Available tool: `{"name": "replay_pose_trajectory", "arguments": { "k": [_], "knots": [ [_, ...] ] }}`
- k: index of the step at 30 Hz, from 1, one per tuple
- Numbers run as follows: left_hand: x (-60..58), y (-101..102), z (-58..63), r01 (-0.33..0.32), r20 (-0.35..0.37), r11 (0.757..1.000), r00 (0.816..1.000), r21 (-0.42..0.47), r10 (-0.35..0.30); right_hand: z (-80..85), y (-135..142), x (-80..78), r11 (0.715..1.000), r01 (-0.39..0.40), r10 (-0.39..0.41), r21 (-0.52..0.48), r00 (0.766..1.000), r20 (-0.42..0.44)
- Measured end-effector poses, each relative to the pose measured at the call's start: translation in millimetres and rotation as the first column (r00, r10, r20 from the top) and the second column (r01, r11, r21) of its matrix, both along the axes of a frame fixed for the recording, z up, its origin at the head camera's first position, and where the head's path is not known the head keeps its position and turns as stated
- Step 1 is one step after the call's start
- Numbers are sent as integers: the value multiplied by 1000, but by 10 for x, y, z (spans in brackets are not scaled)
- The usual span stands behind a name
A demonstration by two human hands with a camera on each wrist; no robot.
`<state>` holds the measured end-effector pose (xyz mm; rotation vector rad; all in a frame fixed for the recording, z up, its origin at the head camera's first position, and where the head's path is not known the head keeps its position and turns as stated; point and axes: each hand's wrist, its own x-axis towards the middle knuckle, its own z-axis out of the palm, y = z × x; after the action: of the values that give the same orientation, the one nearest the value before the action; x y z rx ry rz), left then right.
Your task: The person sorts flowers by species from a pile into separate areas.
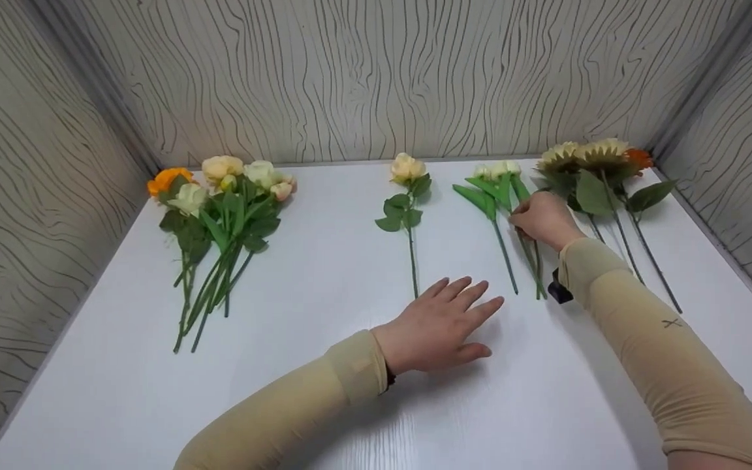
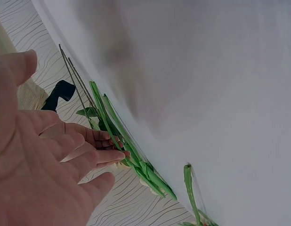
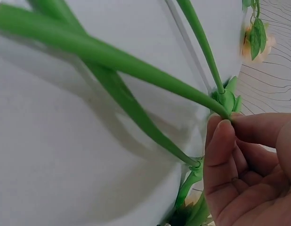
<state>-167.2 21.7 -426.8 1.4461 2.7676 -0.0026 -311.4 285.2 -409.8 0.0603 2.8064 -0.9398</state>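
My right hand (image 1: 546,220) pinches the green stem (image 3: 159,81) of a white tulip (image 1: 508,168) between thumb and fingertips, just below its leaves. In the right wrist view that stem crosses over a second tulip stem (image 3: 138,110), while a third stem (image 3: 202,40) runs apart from them. My left hand (image 1: 438,326) is spread with straight fingers over the white table and holds nothing. Just beyond its fingers lies the stem end of a single cream rose (image 1: 407,168), its leafy stem pointing towards me.
At the table's (image 1: 324,274) left lies a mixed bunch of flowers (image 1: 229,209), with an orange bloom (image 1: 168,181) at its edge. Several large-headed flowers (image 1: 601,155) lie right of the tulips, their long stems towards me. A wood-grain patterned wall (image 1: 376,78) stands behind.
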Motion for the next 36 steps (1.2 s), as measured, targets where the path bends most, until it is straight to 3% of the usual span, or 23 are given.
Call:
{"name": "replay_pose_trajectory", "arguments": {
  "k": [5, 8, 12, 16, 21, 25, 27, 29, 32, 34, 36],
  "knots": [
    [-37, -117, 11, -29, 22, 999, 999, 22, 29, 26, 5, 5, 1000, 1, -1, -17, 1000, 13],
    [-91, -241, 46, -95, 45, 995, 995, 40, 93, 56, -1, 17, 1000, 15, -15, -26, 1000, 6],
    [-232, -521, 81, -217, 72, 972, 975, 95, 210, 102, -42, 72, 998, 9, -10, -61, 1000, -17],
    [-393, -987, 63, -335, 48, 924, 942, 183, 332, 159, -224, 155, 995, -55, 48, -83, 995, -84],
    [-519, -1722, 36, -494, 60, 836, 867, 239, 495, 214, -680, 304, 981, -188, 177, -42, 964, -198],
    [-601, -2281, 49, -620, 109, 741, 781, 257, 615, 242, -1058, 512, 948, -317, 308, 8, 915, -260],
    [-621, -2527, 49, -672, 117, 690, 734, 268, 669, 245, -1231, 630, 922, -384, 381, 49, 877, -293],
    [-624, -2743, 34, -710, 110, 646, 692, 280, 713, 236, -1393, 749, 888, -450, 454, 93, 829, -326],
    [-589, -2999, -15, -753, 116, 587, 639, 298, 761, 213, -1605, 922, 819, -547, 569, 175, 730, -378],
    [-561, -3119, -51, -769, 138, 559, 618, 309, 774, 191, -1713, 1026, 773, -598, 626, 211, 670, -399],
    [-538, -3201, -72, -785, 177, 537, 602, 308, 779, 174, -1795, 1110, 740, -631, 663, 232, 626, -411]
  ]
}}
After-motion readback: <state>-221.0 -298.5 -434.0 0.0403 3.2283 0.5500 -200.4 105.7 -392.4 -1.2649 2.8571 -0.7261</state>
